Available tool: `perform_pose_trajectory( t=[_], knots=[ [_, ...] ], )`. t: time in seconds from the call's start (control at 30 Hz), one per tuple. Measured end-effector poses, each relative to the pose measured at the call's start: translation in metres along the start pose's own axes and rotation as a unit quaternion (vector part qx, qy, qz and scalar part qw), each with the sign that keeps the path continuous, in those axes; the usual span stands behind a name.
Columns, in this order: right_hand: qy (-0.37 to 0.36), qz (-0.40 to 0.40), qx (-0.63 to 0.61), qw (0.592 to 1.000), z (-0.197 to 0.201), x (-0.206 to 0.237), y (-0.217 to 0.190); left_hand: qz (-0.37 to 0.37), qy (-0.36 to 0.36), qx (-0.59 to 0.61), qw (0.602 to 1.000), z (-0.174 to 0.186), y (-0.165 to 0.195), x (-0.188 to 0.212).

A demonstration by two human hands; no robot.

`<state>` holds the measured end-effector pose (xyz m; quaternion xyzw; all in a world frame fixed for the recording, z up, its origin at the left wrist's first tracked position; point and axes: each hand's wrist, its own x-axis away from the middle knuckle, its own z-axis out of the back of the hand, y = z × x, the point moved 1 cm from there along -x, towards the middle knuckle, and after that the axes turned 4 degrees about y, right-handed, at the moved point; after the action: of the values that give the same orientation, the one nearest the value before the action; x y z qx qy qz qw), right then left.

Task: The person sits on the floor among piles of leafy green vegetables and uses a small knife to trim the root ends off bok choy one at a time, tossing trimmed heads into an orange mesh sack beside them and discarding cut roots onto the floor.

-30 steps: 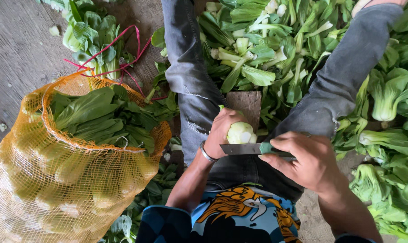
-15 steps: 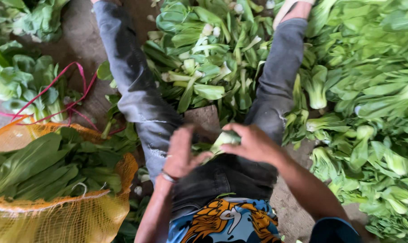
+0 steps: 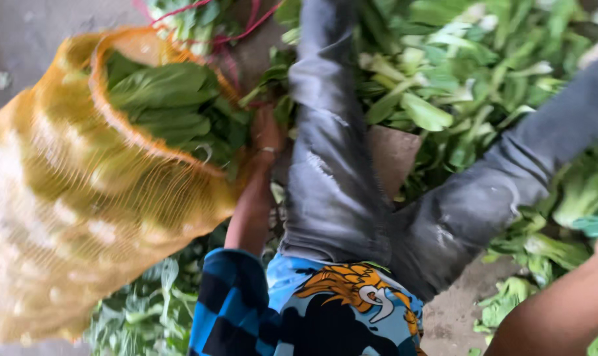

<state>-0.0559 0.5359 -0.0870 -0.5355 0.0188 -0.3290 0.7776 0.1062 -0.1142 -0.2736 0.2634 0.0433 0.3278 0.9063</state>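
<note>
Left hand (image 3: 266,135) reached to the mouth of the orange mesh sack (image 3: 81,198), fingers buried among the leafy greens (image 3: 167,105) there; grip state could not be told. Sack's long axis ran away leftward from that grip. Right hand at frame edge, grip unseen.

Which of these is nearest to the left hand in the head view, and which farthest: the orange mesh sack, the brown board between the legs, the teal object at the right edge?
From the left hand:
1. Orange mesh sack, just to its left, at the sack's mouth.
2. Brown board, to its right, past the grey trouser leg.
3. Teal object, at the far right edge.
</note>
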Motion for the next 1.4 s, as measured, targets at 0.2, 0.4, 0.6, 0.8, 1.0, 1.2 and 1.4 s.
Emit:
perform_pose_trajectory(
  t=[0.2, 0.4, 0.6, 0.8, 1.0, 1.2, 1.4],
  knots=[
    [-0.124, 0.033, -0.177, 0.976, -0.072, 0.064, -0.012, 0.005, -0.047, -0.074, 0.996, 0.022, 0.015, 0.005],
    [-0.197, 0.073, -0.169, 0.963, -0.074, 0.091, -0.026, -0.091, -0.197, -0.024, 0.976, 0.024, 0.029, -0.015],
    [-0.202, 0.087, -0.174, 0.960, -0.075, 0.097, -0.027, -0.308, -0.085, -0.266, 0.909, -0.020, 0.023, 0.006],
    [-0.221, 0.072, -0.146, 0.962, -0.086, 0.107, -0.017, -0.358, -0.074, -0.354, 0.861, -0.036, 0.021, 0.038],
    [-0.232, 0.075, -0.132, 0.961, -0.087, 0.107, -0.024, -0.242, 0.050, -0.173, 0.954, -0.022, 0.013, 0.015],
    [-0.249, 0.101, -0.128, 0.955, -0.089, 0.105, -0.033, -0.154, -0.027, -0.239, 0.958, -0.017, 0.013, -0.020],
    [-0.263, 0.104, -0.098, 0.954, -0.094, 0.123, -0.045, 0.009, 0.070, -0.024, 0.997, 0.040, 0.011, -0.028]
  ],
)
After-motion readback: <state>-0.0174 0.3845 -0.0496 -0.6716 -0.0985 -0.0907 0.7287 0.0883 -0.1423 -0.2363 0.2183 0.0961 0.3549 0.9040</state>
